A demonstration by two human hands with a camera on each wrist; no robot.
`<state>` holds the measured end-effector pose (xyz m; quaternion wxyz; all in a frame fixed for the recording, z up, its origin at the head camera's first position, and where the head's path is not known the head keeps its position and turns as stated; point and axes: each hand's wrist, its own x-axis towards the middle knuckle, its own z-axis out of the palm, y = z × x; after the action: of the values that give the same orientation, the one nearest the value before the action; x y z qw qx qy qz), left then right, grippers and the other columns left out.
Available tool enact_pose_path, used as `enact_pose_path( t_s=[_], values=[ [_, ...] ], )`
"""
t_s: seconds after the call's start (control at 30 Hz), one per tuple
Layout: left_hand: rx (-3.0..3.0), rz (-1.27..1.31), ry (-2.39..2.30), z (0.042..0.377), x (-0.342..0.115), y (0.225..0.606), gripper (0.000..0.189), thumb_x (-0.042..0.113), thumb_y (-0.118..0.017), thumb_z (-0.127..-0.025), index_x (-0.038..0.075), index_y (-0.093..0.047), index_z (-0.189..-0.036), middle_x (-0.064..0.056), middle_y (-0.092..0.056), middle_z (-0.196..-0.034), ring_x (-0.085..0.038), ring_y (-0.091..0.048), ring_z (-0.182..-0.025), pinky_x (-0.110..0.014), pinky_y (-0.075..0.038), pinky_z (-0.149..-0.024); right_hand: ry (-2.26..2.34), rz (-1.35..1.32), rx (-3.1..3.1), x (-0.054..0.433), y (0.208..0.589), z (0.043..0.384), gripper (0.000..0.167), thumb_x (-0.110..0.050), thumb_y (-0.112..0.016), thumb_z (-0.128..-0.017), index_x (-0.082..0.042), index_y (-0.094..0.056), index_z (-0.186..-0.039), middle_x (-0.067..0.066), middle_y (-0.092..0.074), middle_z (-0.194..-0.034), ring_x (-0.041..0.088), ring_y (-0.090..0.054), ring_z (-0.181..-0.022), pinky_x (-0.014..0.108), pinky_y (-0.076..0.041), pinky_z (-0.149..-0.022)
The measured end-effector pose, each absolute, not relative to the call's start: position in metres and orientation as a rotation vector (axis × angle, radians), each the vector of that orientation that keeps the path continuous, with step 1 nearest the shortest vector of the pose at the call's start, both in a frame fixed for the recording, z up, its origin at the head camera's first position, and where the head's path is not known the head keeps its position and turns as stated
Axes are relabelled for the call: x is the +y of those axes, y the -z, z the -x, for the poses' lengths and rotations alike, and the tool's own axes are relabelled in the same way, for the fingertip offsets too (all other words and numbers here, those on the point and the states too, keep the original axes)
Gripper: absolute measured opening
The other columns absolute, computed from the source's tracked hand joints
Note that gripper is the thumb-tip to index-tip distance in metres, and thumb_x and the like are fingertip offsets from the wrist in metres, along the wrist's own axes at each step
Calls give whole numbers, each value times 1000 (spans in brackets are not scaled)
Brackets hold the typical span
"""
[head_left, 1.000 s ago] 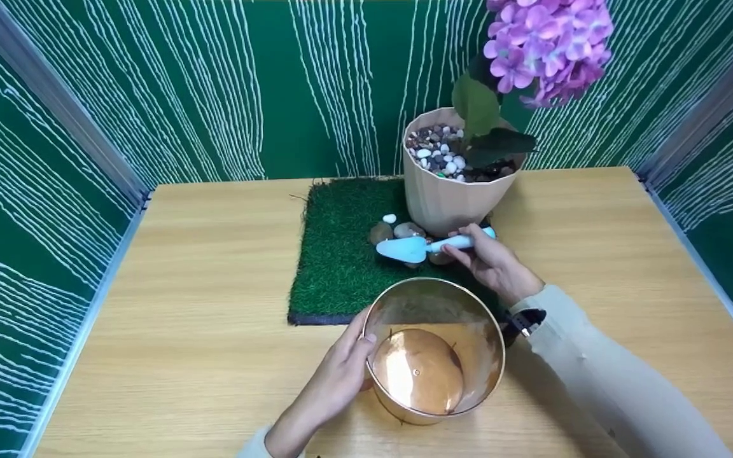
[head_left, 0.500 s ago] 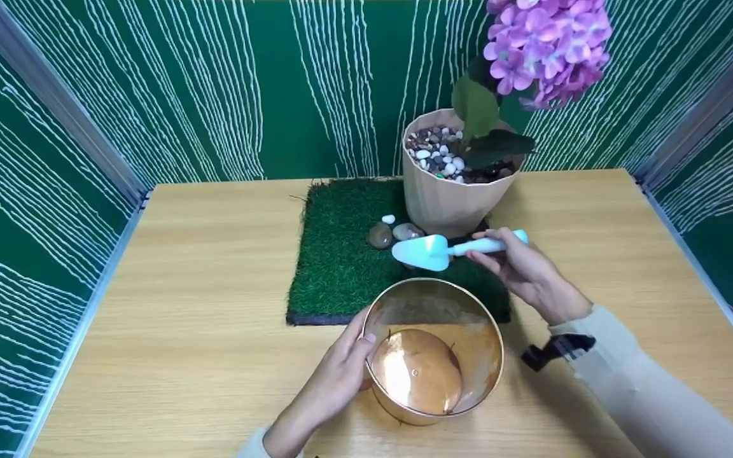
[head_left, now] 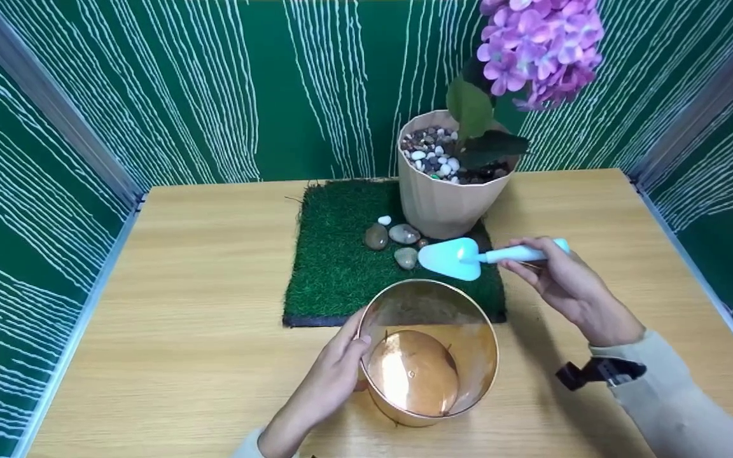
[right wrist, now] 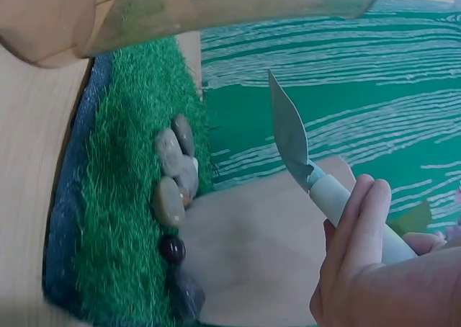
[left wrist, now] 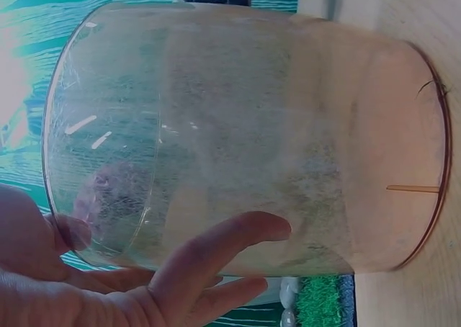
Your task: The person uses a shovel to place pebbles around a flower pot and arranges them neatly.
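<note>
My left hand (head_left: pixel 335 366) grips a see-through amber pot (head_left: pixel 404 413) by its left side, thumb at the rim. In the left wrist view its fingers (left wrist: pixel 216 248) lie along the pot's outer wall. The pot stands on the table, slightly tilted in view, and nothing shows inside it. My right hand (head_left: pixel 573 286) holds a light blue garden trowel (head_left: pixel 449 259) by its handle, blade pointing left. The blade overlaps the turf mat (head_left: pixel 335 280) and sits just right of a grey stone (head_left: pixel 406 257). The right wrist view shows the trowel (right wrist: pixel 289 129) with no load visible on its blade.
A beige flowerpot (head_left: pixel 439 210) filled with pebbles stands at the mat's back right, holding a purple hydrangea (head_left: pixel 541 54). Several stones (head_left: pixel 376 236) lie before it. Green, white-streaked panels (head_left: pixel 201 95) enclose the wooden table (head_left: pixel 201 267) at the back and sides.
My right hand has drawn the trowel to the right and slightly nearer, uncovering stones that the blade overlapped. My left hand stays on the pot almost unmoved.
</note>
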<state>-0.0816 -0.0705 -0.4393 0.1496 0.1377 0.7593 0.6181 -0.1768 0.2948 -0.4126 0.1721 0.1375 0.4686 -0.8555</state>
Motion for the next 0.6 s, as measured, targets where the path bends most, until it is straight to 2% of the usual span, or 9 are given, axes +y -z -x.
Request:
enact_pose_path(
  t_s=[0.17, 0.37, 0.43, 0.53, 0.6],
  values=[
    [2206, -372, -1766, 80, -73, 437, 55, 12, -33, -112, 0, -28, -166, -22, -31, -170, -39, -26, -158, -56, -19, -128, 2447, -414, 1307, 311, 415, 169, 26, -16, -53, -111, -5, -77, -110, 12, -73, -116, 22, -74, -109, 29, -56, -101],
    [2213, -334, -1760, 76, -79, 435, 55, 11, -34, -112, 1, -29, -166, -23, -31, -169, -44, -30, -155, -60, -26, -124, 2508, -408, 1268, 329, 423, 162, 27, -14, -53, -111, -2, -78, -112, 12, -72, -118, 25, -74, -110, 33, -56, -102],
    [2219, -324, -1754, 75, -82, 434, 55, 11, -34, -112, 1, -29, -166, -23, -30, -170, -44, -30, -154, -60, -31, -122, 2534, -412, 1245, 334, 426, 159, 26, -14, -54, -111, -2, -77, -114, 11, -70, -120, 26, -74, -110, 35, -55, -103],
    [2180, -278, -1773, 73, -87, 433, 56, 11, -33, -112, 5, -28, -167, -23, -27, -171, -48, -33, -152, -61, -51, -106, 2583, -416, 1189, 342, 431, 155, 25, -12, -54, -110, 0, -75, -116, 12, -66, -121, 29, -75, -110, 37, -55, -104],
    [2193, -271, -1759, 72, -91, 433, 56, 12, -33, -112, 4, -27, -167, -23, -26, -172, -48, -32, -152, -60, -51, -106, 2622, -389, 1153, 346, 435, 153, 26, -11, -53, -111, 2, -75, -116, 13, -65, -122, 30, -74, -111, 39, -55, -104]
  ],
)
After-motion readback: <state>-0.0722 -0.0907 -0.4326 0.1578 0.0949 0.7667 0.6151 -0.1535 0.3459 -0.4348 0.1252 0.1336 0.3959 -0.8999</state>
